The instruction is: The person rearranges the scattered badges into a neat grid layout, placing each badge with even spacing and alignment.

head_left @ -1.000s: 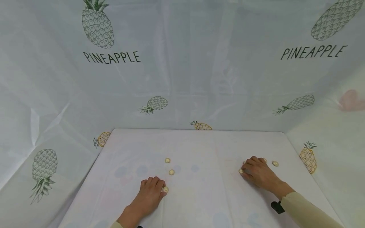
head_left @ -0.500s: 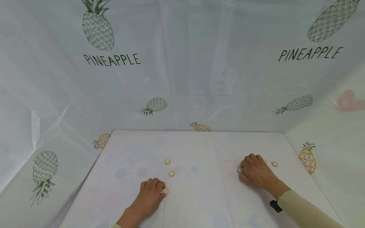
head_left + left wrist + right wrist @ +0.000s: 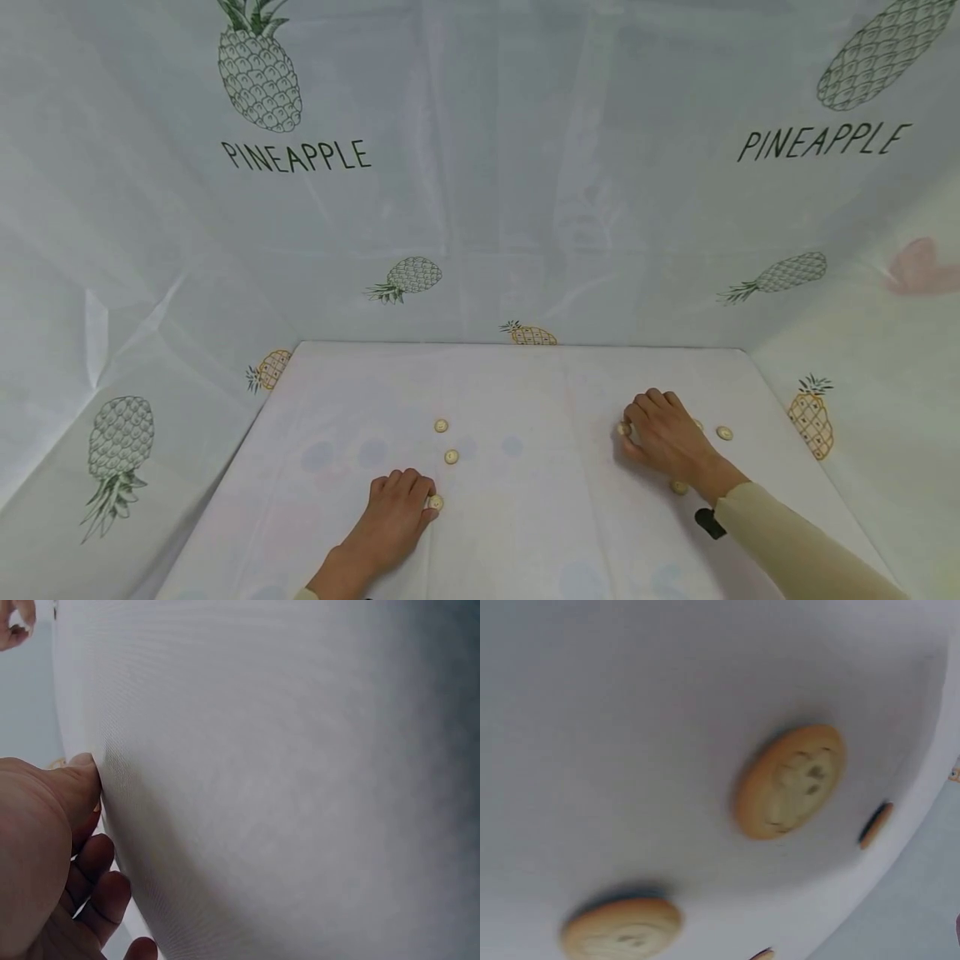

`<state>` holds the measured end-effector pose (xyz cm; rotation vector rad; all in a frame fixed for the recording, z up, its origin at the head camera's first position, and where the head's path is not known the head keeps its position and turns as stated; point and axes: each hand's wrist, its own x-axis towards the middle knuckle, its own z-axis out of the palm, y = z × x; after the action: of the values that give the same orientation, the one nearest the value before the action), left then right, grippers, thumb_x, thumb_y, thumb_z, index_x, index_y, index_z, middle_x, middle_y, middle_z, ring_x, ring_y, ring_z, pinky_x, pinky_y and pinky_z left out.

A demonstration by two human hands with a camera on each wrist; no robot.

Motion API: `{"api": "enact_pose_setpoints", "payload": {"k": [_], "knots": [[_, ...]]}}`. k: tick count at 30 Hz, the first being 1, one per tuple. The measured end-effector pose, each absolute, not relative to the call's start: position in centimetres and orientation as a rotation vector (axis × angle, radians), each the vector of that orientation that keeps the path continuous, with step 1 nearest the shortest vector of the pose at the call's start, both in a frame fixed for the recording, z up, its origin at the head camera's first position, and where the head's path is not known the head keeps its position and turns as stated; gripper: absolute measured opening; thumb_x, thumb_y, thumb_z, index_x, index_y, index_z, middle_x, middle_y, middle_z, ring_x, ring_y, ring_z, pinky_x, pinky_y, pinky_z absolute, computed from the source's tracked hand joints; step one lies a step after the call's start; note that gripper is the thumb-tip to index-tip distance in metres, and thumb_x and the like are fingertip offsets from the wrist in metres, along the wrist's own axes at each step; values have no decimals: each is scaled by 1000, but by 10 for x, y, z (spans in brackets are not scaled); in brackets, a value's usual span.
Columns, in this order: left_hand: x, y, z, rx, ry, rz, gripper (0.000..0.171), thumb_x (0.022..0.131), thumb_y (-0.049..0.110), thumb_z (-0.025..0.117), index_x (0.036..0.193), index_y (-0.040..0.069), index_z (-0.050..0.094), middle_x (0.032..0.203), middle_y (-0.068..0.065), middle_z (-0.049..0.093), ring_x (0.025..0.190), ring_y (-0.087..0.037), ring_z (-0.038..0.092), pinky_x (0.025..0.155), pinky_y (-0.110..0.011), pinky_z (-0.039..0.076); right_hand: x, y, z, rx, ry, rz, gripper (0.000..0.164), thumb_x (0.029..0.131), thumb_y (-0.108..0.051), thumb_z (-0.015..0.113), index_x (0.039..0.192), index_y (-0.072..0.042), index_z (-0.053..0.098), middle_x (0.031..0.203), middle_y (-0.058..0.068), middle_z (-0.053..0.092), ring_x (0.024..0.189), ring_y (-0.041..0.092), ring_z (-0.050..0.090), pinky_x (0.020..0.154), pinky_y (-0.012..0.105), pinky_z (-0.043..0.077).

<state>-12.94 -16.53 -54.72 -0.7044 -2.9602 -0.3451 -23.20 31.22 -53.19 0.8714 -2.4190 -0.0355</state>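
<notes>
On the white table, my left hand [image 3: 390,517] pinches a round tan button [image 3: 437,502] between thumb and forefinger; in the left wrist view that hand [image 3: 60,825] has curled fingers and the button is nearly hidden. Farther off at the right, my right hand [image 3: 663,433] grips another tan button [image 3: 624,428] at its fingertips. Beneath its wrist lies a button [image 3: 678,487]. Two more, a button [image 3: 698,424] partly covered and a button [image 3: 724,433], lie beyond. The right wrist view shows a carved button [image 3: 791,782] with two holes, and another button [image 3: 626,930].
Ahead of my left hand lie two buttons, a farther button [image 3: 441,425] and a nearer button [image 3: 451,457]. The table [image 3: 517,517] is covered in pale cloth. A pineapple-printed sheet [image 3: 517,192] rises behind it and along both sides.
My right hand has moved away from me and slightly left, a button at its fingertips. A button near its wrist has come into sight. The left hand stays in place.
</notes>
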Motion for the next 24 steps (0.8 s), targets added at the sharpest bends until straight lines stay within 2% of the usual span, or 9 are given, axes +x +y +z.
{"api": "enact_pose_setpoints", "payload": {"k": [13, 24], "knots": [[-131, -165, -548, -666, -2994, -334, 26, 94, 30, 81, 107, 20, 60, 105, 5, 55, 97, -16, 50, 91, -51, 42, -276, 278, -520, 801, -2592, -43, 22, 87, -27, 76, 92, -7, 69, 93, 7, 66, 86, 26, 53, 81, 45, 44], [-131, -163, -551, -672, -2996, -415, 27, 93, 28, 81, 108, 20, 60, 105, 5, 55, 97, -16, 51, 91, -53, 43, -306, 246, -534, 796, -2647, -36, 23, 90, -28, 75, 94, -5, 70, 90, 6, 64, 83, 25, 47, 79, 45, 42]]}}
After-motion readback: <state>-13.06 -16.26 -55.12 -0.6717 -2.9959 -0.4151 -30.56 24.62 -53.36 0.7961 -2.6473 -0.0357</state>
